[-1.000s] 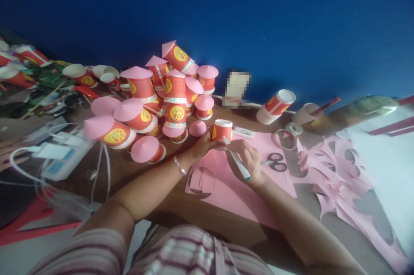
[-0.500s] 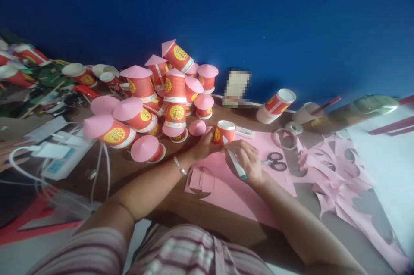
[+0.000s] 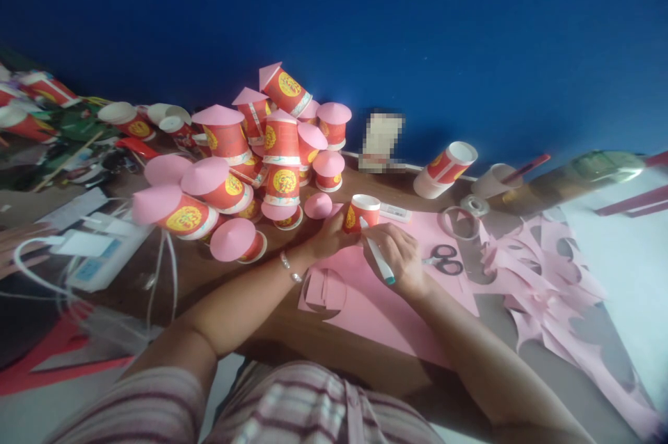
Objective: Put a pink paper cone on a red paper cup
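Observation:
My left hand (image 3: 332, 235) is closed around the lower left side of a red paper cup (image 3: 369, 211) with a white rim and a yellow print. In my right hand (image 3: 399, 254) I grip a white marker (image 3: 383, 263) with a green end, its tip against or very near the cup's front. Both hands are over a sheet of pink paper (image 3: 376, 312). Scissors (image 3: 446, 261) with dark handles lie on that paper, right of my right hand. Left of the cup rests a small pink paper cone (image 3: 318, 205).
Red cups with pink cone tops (image 3: 284, 145) are piled at the back left. A tape roll (image 3: 459, 223), pink paper scraps (image 3: 547, 284) and stacked cups (image 3: 446, 169) stand or lie to the right. Another person's hand (image 3: 24, 246) shows at far left, beside a white power strip (image 3: 99, 256).
The marker and my right hand have shifted very slightly against the cup. My left hand keeps its hold, and the rest looks the same apart from a tiny view shift.

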`<state>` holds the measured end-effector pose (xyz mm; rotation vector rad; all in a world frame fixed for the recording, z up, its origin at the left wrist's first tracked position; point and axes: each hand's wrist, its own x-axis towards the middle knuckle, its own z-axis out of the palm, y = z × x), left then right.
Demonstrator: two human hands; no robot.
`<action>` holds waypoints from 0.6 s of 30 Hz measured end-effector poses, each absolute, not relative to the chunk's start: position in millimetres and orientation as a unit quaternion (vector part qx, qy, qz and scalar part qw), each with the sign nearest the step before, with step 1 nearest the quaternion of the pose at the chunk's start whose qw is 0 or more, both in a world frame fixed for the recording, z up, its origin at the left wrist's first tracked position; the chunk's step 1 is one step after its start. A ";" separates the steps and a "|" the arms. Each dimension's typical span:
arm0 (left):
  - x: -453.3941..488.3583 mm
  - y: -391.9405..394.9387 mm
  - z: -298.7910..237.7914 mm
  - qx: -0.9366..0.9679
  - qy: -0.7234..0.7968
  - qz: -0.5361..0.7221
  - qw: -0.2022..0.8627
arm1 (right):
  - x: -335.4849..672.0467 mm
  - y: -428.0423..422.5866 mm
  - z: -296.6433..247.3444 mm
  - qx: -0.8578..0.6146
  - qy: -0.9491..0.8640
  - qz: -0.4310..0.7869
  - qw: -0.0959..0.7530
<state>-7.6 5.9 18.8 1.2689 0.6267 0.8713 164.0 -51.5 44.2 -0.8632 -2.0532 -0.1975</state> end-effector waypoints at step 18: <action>-11.2 8.4 11.3 0.605 0.333 0.375 0.618 | 160.9 -54.8 36.6 -0.343 -0.826 -0.056 0.443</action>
